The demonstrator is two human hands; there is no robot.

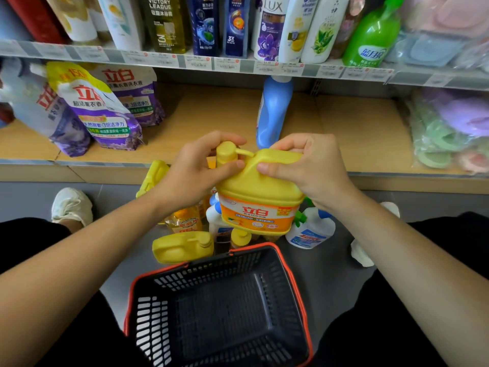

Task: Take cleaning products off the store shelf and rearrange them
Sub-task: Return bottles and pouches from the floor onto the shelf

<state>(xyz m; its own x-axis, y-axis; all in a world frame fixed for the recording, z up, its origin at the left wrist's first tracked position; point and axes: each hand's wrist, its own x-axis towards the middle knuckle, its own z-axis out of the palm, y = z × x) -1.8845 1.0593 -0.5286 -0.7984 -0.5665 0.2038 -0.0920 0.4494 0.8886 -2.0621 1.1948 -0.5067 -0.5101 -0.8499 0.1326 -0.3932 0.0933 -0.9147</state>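
Jug [260, 197]: yellow with an orange label, held upright in front of the lower shelf [211, 120], above the floor bottles.
Left hand [198, 170]: curled round the pump [227, 152] on top of the jug.
Right hand [309, 168]: clamped on the jug's handle, thumb on its shoulder.
Lower shelf: pouches [100, 109] at left, blue bottle [274, 112] standing just behind the hands, soft packs [449, 128] at right.
Floor: second jug [182, 246] on its side against the basket [219, 300]; spray bottle [311, 231] to the right; more bottles crowded between basket and shelf.
Upper shelf: a row of upright bottles.
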